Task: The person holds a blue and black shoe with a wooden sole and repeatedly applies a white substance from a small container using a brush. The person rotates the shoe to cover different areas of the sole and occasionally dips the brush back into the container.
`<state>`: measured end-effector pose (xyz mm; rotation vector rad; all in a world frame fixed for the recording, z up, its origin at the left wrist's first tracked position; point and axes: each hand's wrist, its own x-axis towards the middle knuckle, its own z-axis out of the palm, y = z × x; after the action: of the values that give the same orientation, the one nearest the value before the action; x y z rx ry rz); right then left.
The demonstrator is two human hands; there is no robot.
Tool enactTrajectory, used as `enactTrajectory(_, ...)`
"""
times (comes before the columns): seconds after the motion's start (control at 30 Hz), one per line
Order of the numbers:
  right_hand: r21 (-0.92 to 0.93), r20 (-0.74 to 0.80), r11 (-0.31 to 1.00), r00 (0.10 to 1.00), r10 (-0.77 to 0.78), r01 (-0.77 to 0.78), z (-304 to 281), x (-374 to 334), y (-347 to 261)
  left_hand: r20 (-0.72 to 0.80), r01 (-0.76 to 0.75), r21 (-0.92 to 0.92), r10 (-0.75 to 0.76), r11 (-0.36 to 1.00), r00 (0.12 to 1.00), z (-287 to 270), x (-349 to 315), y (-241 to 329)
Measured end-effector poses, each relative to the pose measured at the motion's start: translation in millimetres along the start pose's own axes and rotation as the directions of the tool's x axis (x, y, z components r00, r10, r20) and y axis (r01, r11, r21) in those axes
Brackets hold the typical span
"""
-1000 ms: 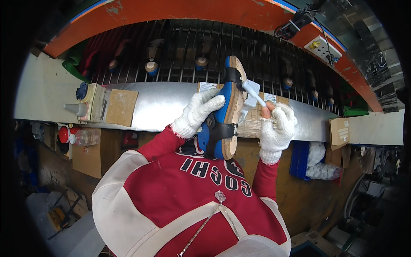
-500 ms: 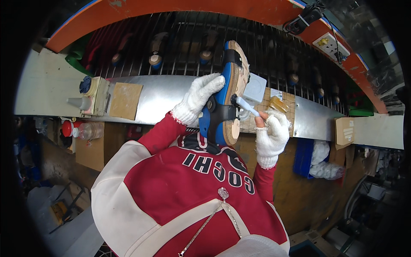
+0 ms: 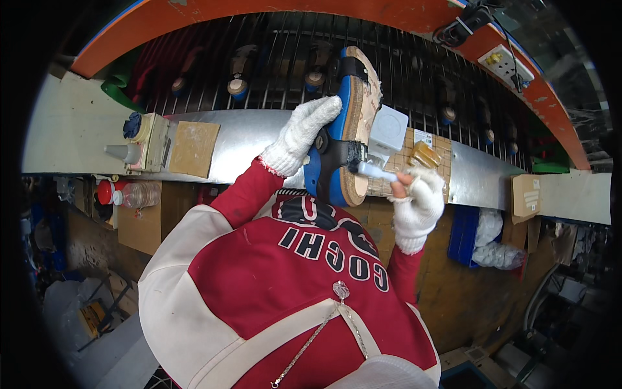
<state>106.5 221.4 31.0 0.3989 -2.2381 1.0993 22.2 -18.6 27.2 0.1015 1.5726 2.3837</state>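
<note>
My left hand (image 3: pixel 299 137), in a white knitted glove, is closed on the left side of a sandal (image 3: pixel 334 162) set on a blue shoe last. The sandal is tipped on its side, with its pale sole turned to the right and dark straps wrapped over the edge. In my right hand (image 3: pixel 418 209), gloved with bare fingertips showing, is a small brush (image 3: pixel 381 172) with a pale blue handle. Its dark bristle end meets the strap's folded end at the sole's edge.
Behind the sandal, a white box-shaped container (image 3: pixel 389 128) and an amber block (image 3: pixel 425 155) stand on the metal bench (image 3: pixel 249 139). A rack of rods (image 3: pixel 278 71) carries several more lasts. To the left lie a tan board (image 3: pixel 194 149) and a grey cone (image 3: pixel 123 153).
The sandal has shifted slightly away from me in my left hand. My right hand and the brush have moved a little right and nearer, the brush tip lower along the strap.
</note>
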Motion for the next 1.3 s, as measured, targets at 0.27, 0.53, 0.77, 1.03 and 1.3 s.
enactTrajectory(0.27, 0.108, 0.072, 0.945, 0.950, 0.302, -0.309, 13, 20, 12, 0.000, -0.016, -0.090, 0.016, 0.996, 1.000, 3, -7, -8)
enactTrajectory(0.53, 0.059, 0.266, 0.943, 0.916, 0.301, -0.327, -22, -3, -7, -0.237, 0.013, 0.028, -0.006, 1.000, 0.972, -3, -14, 9)
enactTrajectory(0.77, -0.095, 0.198, 0.989, 0.972, 0.128, -0.111, -12, 11, -8, -0.251, -0.011, 0.096, 0.035, 0.995, 0.967, -2, -14, 12)
enactTrajectory(1.03, -0.090, 0.104, 0.996, 0.995, -0.012, 0.021, -4, 20, 3, -0.241, -0.016, 0.127, 0.047, 0.992, 0.969, -1, -8, 11)
enactTrajectory(1.3, 0.126, 0.250, 0.982, 0.963, 0.105, -0.140, -2, 16, 21, -0.186, 0.207, -0.095, -0.222, 0.974, 0.957, -7, -1, 4)
